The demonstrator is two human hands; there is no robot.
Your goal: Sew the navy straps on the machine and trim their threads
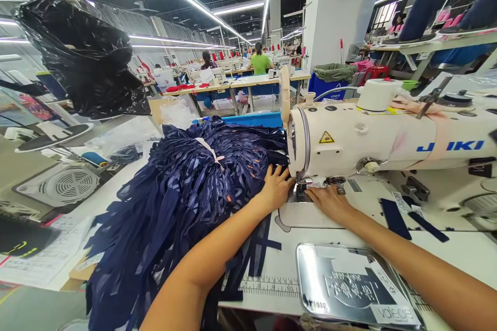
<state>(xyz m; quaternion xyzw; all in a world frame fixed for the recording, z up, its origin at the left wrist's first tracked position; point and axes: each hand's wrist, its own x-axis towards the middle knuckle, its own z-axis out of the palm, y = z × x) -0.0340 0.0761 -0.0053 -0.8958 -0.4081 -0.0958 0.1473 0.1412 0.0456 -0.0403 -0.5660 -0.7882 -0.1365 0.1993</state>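
Observation:
My left hand (276, 186) lies flat with fingers spread on the edge of a big pile of navy fabric strips (182, 201), just left of the needle area of a white JUKI sewing machine (388, 137). My right hand (328, 200) rests palm down on the machine bed right below the presser foot (306, 186), fingers stretched toward the needle. What lies under the fingertips is hidden. A few loose navy strips (404, 220) lie on the white table to the right.
A metal tray (349, 284) sits at the near table edge beside a printed ruler (267, 285). A black plastic bag (83, 57) hangs at upper left. A control box with a fan grille (62, 186) stands at left. Other people work at distant tables (259, 62).

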